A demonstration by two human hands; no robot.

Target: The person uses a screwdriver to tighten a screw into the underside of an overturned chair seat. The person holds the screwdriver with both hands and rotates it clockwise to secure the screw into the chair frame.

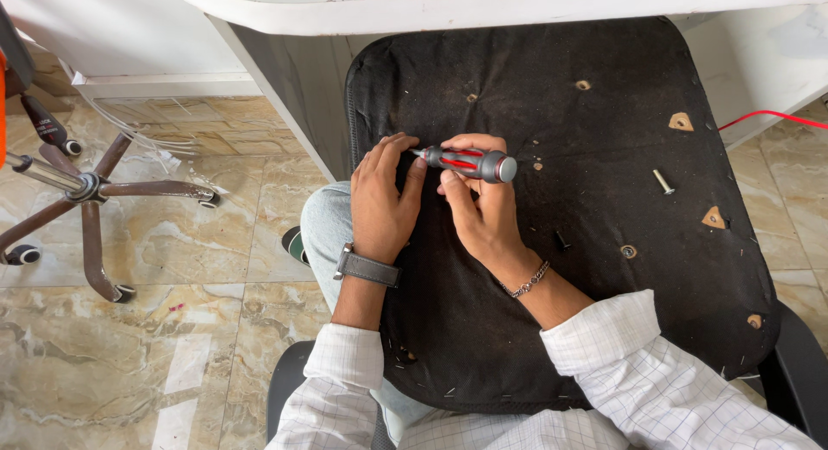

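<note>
Marble floor tiles surround the upturned black seat pad (604, 269) lying across your lap. Your right hand (483, 210) is closed around a red-and-grey screwdriver (470, 163), its tip beside your left hand (382, 196), whose fingers press flat on the pad. One loose bolt (663, 182) lies well apart.

Soft, even daylight fills the scene; the marble floor (172, 269) shows a mild sheen at left, shadows stay faint beneath the chair base (86, 191), focus is sharp throughout, and straight edges bow slightly near the corners.
</note>
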